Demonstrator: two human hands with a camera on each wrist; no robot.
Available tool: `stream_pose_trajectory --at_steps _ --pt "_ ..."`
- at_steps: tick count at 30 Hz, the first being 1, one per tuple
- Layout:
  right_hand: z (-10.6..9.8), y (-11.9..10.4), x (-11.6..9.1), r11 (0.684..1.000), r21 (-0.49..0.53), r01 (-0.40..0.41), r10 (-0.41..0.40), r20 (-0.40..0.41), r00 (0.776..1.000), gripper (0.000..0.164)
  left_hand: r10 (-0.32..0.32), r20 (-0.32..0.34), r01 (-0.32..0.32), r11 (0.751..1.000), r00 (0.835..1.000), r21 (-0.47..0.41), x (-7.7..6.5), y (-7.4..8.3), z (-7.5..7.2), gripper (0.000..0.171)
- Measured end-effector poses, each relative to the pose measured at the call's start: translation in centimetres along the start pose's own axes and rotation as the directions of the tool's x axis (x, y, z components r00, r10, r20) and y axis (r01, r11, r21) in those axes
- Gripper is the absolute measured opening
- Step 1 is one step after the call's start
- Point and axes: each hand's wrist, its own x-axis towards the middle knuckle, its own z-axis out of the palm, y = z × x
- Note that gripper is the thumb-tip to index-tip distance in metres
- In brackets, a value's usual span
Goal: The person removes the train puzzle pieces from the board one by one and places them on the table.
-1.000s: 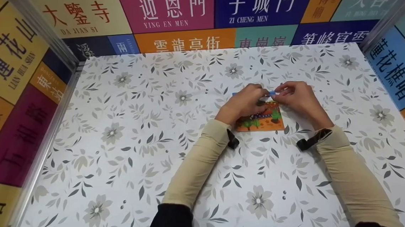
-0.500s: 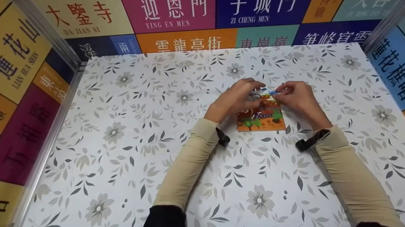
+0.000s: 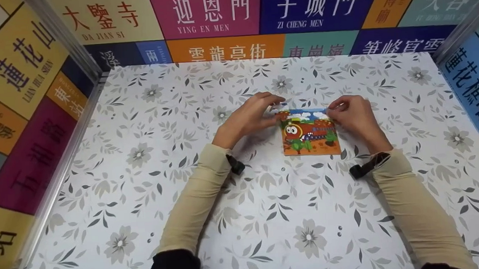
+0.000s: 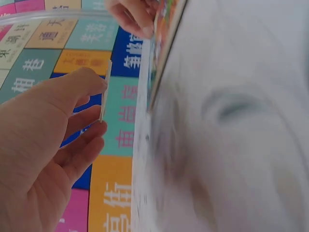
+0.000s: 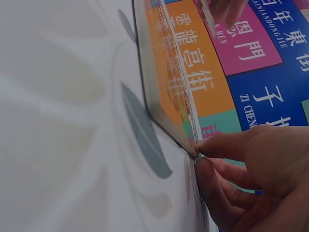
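Observation:
A small square board (image 3: 311, 128) with a cartoon train picture lies on the patterned table, right of centre in the head view. At its upper right corner my right hand (image 3: 352, 112) pinches the edge between thumb and forefinger, as the right wrist view shows. My left hand (image 3: 246, 116) is raised at the board's upper left corner. Between its thumb and fingers it holds a thin flat piece (image 4: 105, 92), seen edge-on in the left wrist view, its face hidden there. The board's edge (image 4: 166, 58) appears beyond it, apart from the piece.
The table (image 3: 115, 168) has a white covering printed with grey flowers and leaves. Panels with colourful lettering stand along the back (image 3: 209, 10), the left (image 3: 22, 107) and the right (image 3: 469, 80).
My left hand has moved left from over the board, with the thin flat piece in its fingers, uncovering the train's face and the sky. My right hand stays at the upper right corner.

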Motion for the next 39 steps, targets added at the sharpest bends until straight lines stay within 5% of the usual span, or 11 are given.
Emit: stream_pose_trajectory --at_steps 10,25,39 --pt "0.1 -0.1 0.9 1.0 0.019 -0.023 0.022 0.018 1.0 0.028 -0.092 0.039 0.092 0.996 0.995 0.001 -2.0 -2.2 -0.4 0.053" --pt "0.1 0.3 1.2 0.997 0.057 -0.051 0.049 0.023 0.999 0.034 -0.117 0.068 0.121 0.99 0.991 -0.066 -1.0 -3.9 0.4 0.049" --pt "0.1 0.3 1.3 0.995 0.059 -0.076 0.075 0.034 0.997 0.035 -0.12 0.069 0.126 0.987 0.99 -0.096 -0.9 -3.6 0.1 0.051"
